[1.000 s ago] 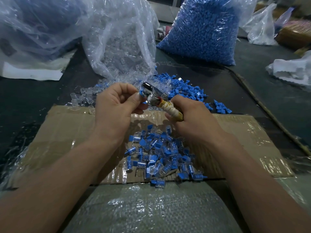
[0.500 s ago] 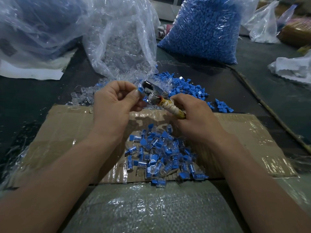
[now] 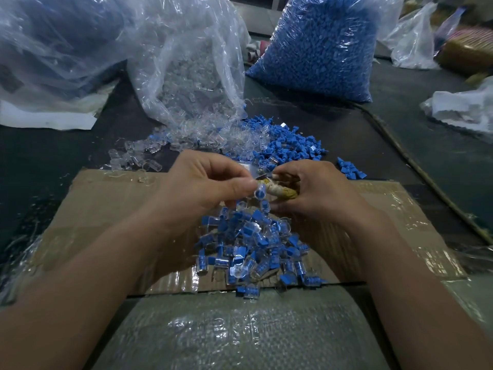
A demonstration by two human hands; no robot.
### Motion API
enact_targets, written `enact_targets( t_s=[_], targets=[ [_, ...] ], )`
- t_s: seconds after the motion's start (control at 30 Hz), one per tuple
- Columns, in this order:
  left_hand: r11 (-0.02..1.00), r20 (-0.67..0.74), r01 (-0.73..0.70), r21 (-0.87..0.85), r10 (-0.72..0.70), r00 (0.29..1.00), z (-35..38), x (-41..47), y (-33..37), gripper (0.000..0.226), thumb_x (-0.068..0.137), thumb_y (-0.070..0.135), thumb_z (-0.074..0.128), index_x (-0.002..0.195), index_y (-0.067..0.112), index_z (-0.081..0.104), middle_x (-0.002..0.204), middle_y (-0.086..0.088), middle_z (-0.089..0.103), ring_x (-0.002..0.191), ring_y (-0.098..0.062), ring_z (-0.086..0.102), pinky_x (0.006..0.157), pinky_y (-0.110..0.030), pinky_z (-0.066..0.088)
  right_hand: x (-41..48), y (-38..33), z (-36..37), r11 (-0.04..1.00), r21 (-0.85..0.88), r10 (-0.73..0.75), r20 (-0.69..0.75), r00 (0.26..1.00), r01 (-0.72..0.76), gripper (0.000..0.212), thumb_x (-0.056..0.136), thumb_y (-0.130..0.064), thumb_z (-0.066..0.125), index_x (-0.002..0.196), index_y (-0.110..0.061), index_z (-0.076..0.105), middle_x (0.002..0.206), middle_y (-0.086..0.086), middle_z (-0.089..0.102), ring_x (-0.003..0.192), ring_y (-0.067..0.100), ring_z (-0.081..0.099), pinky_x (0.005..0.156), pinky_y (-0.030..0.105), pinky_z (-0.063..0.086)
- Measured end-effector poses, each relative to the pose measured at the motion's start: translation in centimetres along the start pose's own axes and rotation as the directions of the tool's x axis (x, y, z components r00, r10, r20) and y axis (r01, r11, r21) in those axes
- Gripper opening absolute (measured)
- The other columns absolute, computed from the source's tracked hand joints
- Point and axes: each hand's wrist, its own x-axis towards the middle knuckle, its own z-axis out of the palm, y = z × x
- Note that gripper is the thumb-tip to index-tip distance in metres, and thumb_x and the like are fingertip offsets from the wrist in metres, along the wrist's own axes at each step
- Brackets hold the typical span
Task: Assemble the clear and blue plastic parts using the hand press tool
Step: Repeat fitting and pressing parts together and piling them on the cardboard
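The left hand (image 3: 202, 188) pinched a clear-and-blue part (image 3: 259, 194), at nine o'clock of the hand press tool (image 3: 282, 192) gripped by the right hand (image 3: 317, 190).

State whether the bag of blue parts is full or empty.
Full: the bag of blue parts bulges, packed up to the picture's top edge.

Workshop: bulk sacks of blue parts (image 3: 320, 44)
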Motion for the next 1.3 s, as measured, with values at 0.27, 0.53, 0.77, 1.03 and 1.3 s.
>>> enact_targets(
  t_s=[0.27,0.53,0.77,1.03,1.3],
  targets=[
    [0.998,0.024,0.014,0.056,-0.015,1.000,0.2,0.1,0.2,0.021,0.060,0.036,0.067,0.067,0.016,0.074,0.054,0.003,0.063,0.049,-0.004,0.050,0.049,-0.014,0.041,0.3,0.5,0.0,0.998,-0.056,-0.026,0.108,0.994,0.033,0.077,0.058,-0.052,0.076,0.126,-0.029,0.050,0.111,-0.010,0.052,0.096,0.007,0.042,0.082,0.029,0.036],
    [0.958,-0.444,0.117,0.262,0.012,0.896,-2.7,1.7,-1.0,0.030,0.080,-0.002,0.061,0.073,0.027,0.067,0.058,0.012,0.064,0.044,0.004,0.050,0.042,-0.009,0.042,0.1,1.0,-0.3,0.999,0.020,-0.032,0.163,0.986,0.029,0.075,0.065,-0.059,0.067,0.131,-0.031,0.046,0.112,-0.012,0.046,0.100,0.006,0.041,0.081,0.025,0.032],
    [0.715,-0.401,0.269,0.646,0.017,0.916,-2.8,1.9,-1.8,0.029,0.078,0.008,0.066,0.106,0.018,0.068,0.091,0.003,0.067,0.075,-0.004,0.056,0.075,-0.024,0.045,0.0,1.1,-0.4,0.999,0.041,-0.029,0.140,0.990,0.024,0.064,0.070,-0.059,0.062,0.126,-0.029,0.050,0.107,-0.011,0.048,0.099,0.010,0.046,0.081,0.027,0.037],
    [0.472,-0.322,0.324,0.820,-0.088,0.943,-2.6,1.6,-1.3,0.019,0.080,0.018,0.061,0.097,0.022,0.068,0.095,0.002,0.060,0.086,-0.017,0.053,0.075,-0.033,0.048,-0.1,0.9,-0.4,0.999,0.041,-0.029,0.139,0.990,0.023,0.063,0.070,-0.058,0.062,0.125,-0.028,0.051,0.107,-0.011,0.047,0.099,0.010,0.046,0.081,0.026,0.036],
    [0.708,-0.359,0.210,0.675,0.066,0.931,-2.1,1.6,-1.5,0.021,0.085,0.007,0.062,0.105,0.014,0.067,0.096,0.004,0.062,0.078,-0.001,0.050,0.081,-0.021,0.038,0.0,0.8,-0.4,0.997,0.075,-0.021,0.089,0.996,0.014,0.060,0.066,-0.065,0.057,0.116,-0.030,0.058,0.088,-0.023,0.047,0.083,-0.001,0.046,0.068,0.020,0.035]
  ],
)
